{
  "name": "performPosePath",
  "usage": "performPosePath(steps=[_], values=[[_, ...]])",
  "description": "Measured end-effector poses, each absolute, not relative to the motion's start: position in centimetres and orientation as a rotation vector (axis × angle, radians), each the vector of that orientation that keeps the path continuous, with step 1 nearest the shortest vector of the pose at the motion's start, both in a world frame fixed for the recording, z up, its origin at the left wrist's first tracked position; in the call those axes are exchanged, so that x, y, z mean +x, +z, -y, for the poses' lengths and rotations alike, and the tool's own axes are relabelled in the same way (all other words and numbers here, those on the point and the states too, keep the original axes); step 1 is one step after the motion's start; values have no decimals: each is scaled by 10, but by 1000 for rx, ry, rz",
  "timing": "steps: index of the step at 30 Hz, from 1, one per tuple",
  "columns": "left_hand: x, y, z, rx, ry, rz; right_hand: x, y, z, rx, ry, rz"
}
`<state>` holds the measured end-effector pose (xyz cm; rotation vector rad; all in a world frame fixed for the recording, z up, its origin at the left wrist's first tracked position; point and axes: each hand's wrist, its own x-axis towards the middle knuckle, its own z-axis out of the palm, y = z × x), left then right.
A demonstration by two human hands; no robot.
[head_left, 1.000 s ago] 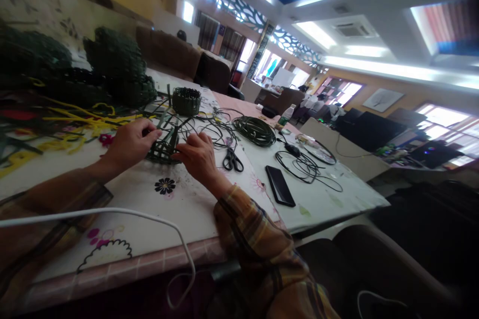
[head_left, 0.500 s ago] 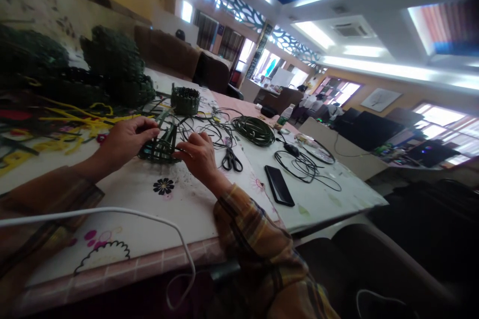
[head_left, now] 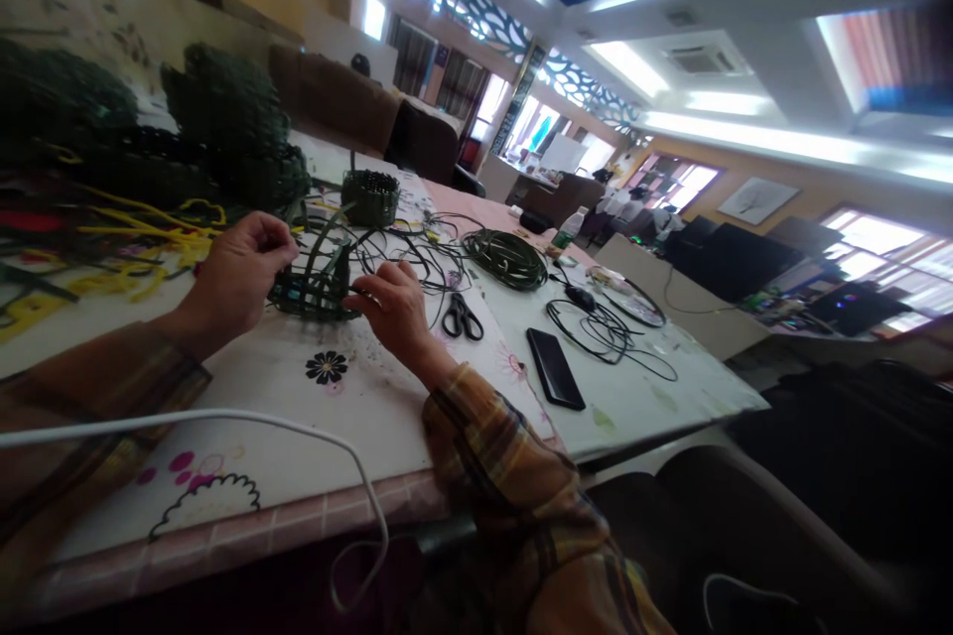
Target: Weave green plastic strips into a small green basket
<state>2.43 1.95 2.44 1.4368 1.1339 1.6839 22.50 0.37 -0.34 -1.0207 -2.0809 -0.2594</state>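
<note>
A small, part-woven dark green basket (head_left: 313,293) rests on the table, with several upright strips sticking up from its side. At its left my left hand (head_left: 242,268) is closed in a pinch, thumb against bent fingers; what is in the pinch is too small to make out. On the basket's right side my right hand (head_left: 391,308) has thumb and forefinger closed on its edge. Behind stands another small round green basket (head_left: 370,198), with a strip rising from its rim. Black-handled scissors (head_left: 463,317) lie right of my right hand.
Loose dark strips (head_left: 409,258) and a coil of green strip (head_left: 504,260) lie beyond my hands. A phone (head_left: 555,369), a black cable (head_left: 596,329) and a bottle (head_left: 570,228) are further right. Yellow strips (head_left: 156,233) and woven green pieces (head_left: 223,119) crowd the left. A white cable (head_left: 283,425) crosses in front.
My left hand has drawn back to the left and slightly up, away from the upright strips. The strips now stand more spread. My right hand stays at the basket's right side.
</note>
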Motion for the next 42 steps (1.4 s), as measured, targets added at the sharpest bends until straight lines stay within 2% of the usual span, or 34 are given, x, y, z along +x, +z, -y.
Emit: performPosePath(steps=[9, 21, 28, 31, 35, 42], values=[[20, 24, -9, 1903, 1456, -1335, 231, -3, -5, -995, -267, 2046], [23, 15, -14, 1884, 1500, -1582, 224, -1, -2, -1024, -223, 2072], [26, 14, -7, 2269, 1769, -1450, 225, 0, -3, -1087, -265, 2103], [28, 17, -5, 2526, 1639, -1280, 223, 0, -4, -1099, -287, 2130], [26, 14, -11, 2561, 1504, -1017, 223, 0, -6, -1090, -296, 2137], [25, 16, -18, 2575, 1396, -1019, 225, 2, -10, -1078, -305, 2130]])
